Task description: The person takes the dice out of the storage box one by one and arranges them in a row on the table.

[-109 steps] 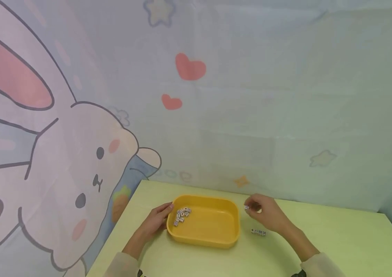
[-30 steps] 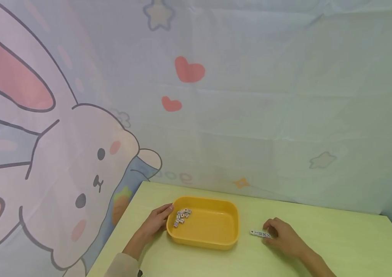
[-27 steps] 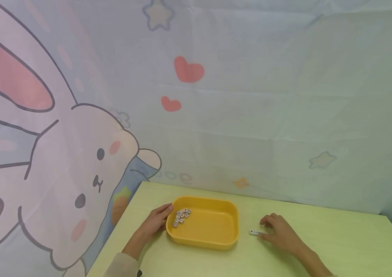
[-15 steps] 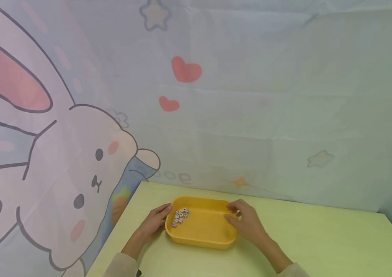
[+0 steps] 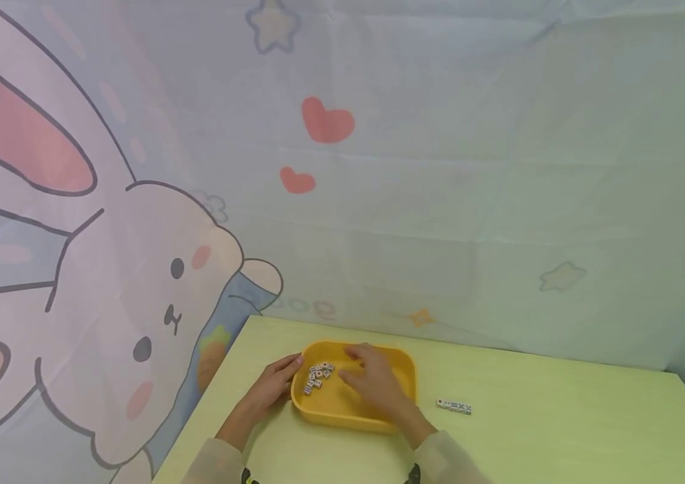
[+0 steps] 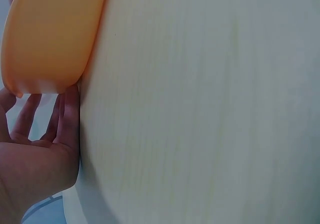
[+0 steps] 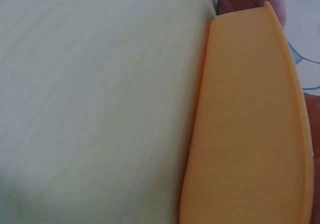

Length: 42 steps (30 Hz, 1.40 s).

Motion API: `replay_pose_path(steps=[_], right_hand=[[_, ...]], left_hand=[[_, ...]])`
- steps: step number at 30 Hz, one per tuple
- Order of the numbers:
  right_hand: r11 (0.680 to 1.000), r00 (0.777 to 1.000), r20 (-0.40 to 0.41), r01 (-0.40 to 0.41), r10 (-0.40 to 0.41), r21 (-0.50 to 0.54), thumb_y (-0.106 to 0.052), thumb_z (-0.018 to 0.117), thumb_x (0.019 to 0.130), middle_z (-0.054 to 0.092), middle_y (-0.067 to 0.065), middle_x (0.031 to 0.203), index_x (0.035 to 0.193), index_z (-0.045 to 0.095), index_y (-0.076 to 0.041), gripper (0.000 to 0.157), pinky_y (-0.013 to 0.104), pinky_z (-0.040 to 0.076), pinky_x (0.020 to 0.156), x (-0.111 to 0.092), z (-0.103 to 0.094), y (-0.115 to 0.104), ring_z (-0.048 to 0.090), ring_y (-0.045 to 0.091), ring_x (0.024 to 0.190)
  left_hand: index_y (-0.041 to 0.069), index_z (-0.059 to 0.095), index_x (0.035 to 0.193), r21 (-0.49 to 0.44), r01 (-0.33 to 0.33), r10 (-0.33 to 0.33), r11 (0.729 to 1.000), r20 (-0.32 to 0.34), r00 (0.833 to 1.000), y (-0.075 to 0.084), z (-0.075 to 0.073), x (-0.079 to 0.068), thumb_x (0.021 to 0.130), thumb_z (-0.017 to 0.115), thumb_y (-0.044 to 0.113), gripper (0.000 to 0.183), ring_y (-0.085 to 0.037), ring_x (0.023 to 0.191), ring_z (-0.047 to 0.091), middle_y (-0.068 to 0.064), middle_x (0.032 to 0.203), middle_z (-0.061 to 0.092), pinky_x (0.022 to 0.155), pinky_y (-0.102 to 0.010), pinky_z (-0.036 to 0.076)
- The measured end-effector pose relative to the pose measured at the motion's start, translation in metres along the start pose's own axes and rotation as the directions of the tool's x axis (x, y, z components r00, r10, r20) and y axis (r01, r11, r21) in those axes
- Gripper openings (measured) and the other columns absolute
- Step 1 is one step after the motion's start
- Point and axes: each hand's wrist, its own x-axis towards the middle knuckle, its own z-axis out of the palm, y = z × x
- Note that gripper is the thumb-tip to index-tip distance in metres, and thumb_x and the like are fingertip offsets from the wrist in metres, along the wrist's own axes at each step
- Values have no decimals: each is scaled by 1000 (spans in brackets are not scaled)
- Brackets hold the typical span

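A yellow tray [image 5: 372, 422] lies on the table, with several small white dice [image 5: 318, 374] bunched at its left end. My left hand [image 5: 268, 388] holds that end, its thumb at the rim; the left wrist view shows the fingers [image 6: 67, 116] against the tray's outer wall. Over the tray's middle is my right hand [image 5: 375, 383], thumb and forefinger spread apart, to the right of the dice. No die shows between them. The tray wall hides most of this hand in the right wrist view. On the table right of the tray, several dice form a straight row [image 5: 454, 406].
The pale yellow-green table [image 5: 560, 423] extends to the right past the row of dice. Behind it hangs a cloth backdrop [image 5: 439, 168] printed with a rabbit, hearts and stars.
My right hand put a die at the right end of the row, let go and moved left over the tray. The row is longer than at first. My left hand has stayed at the tray.
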Motion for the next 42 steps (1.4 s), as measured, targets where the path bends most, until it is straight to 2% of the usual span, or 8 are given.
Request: replay_pose_path(steps=[4,11,16,20,27,34,42], right_hand=[[1000,1000,-12,22,-23,-20,-9,76,98,65,22,134,139,62,8,47,54,54,102,9,15,6,62,38,124],[989,999,-22,44,-47,-141,-1,73,95,68,25,129,132,65,11,39,57,49,107,18,34,8,64,43,122],[963,996,41,92,-84,-254,0,69,96,69,23,123,127,67,11,33,54,51,105,17,39,9,64,40,118],[940,987,111,142,-113,-309,-3,64,100,67,24,127,129,67,10,32,53,48,109,17,40,10,62,40,121],[948,988,139,109,-69,-300,-5,60,103,63,25,136,134,65,9,35,53,45,113,17,39,13,58,41,129],[959,989,112,124,-98,-254,2,59,99,67,26,124,124,69,12,29,55,48,107,18,36,13,63,43,118],[964,992,102,92,-69,-249,3,63,95,69,20,118,119,72,8,26,52,50,106,19,36,14,64,38,114]], left_hand=[[-2,44,158,5,1,-1,1000,-3,1000,0,0,2,106,62,50,76,-32,129,61,-27,150,55,91,-33,59],[-4,42,159,12,-3,3,1000,14,1000,1,-1,1,108,59,50,76,-35,131,60,-29,151,54,92,-34,59],[-4,42,159,6,-7,7,1000,16,1000,2,0,-2,108,59,49,75,-36,133,59,-29,151,53,94,-37,59],[-3,42,159,0,-2,2,1000,6,1000,4,0,-3,109,59,47,73,-38,135,57,-29,152,52,95,-38,59],[-3,42,159,-6,-16,16,1000,15,1000,3,1,-2,108,58,48,74,-40,139,53,-29,154,50,99,-38,57],[-2,44,158,-7,-7,7,1000,3,1000,1,3,-1,108,60,48,73,-39,137,56,-28,152,53,96,-39,59],[-2,45,157,0,6,-6,1000,-22,1000,1,3,0,107,61,48,72,-39,136,56,-28,151,53,96,-40,59]])
